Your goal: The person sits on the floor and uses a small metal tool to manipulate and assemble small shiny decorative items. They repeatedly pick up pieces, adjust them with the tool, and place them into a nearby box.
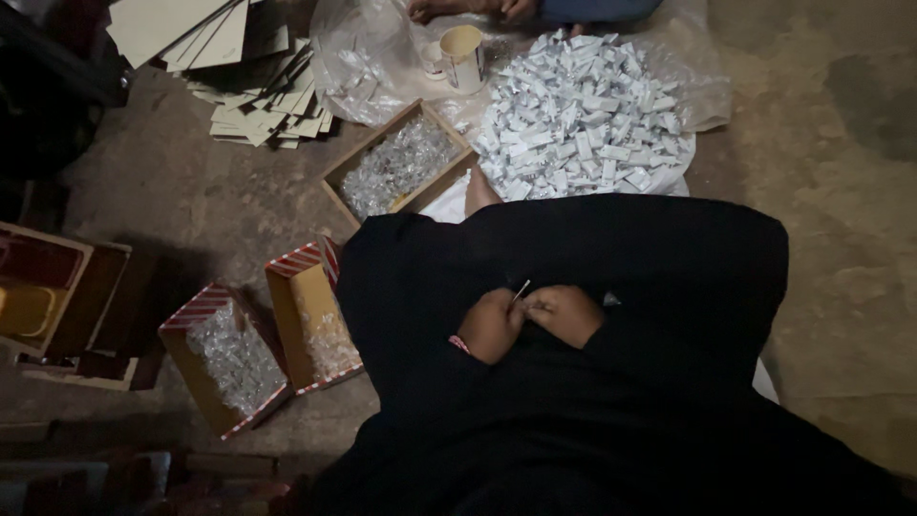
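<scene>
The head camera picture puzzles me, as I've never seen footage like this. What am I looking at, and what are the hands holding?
There is no machine: a camera on a person's head looks down at their lap, draped in black cloth. The left hand and right hand meet there, pinching a thin silvery strip; what it is I can't tell. On the concrete floor lie a pile of small silver-white packets, open boxes of clear-wrapped pieces, a cup and stacked flat cardboard. Another person's hand shows at the top.
</scene>
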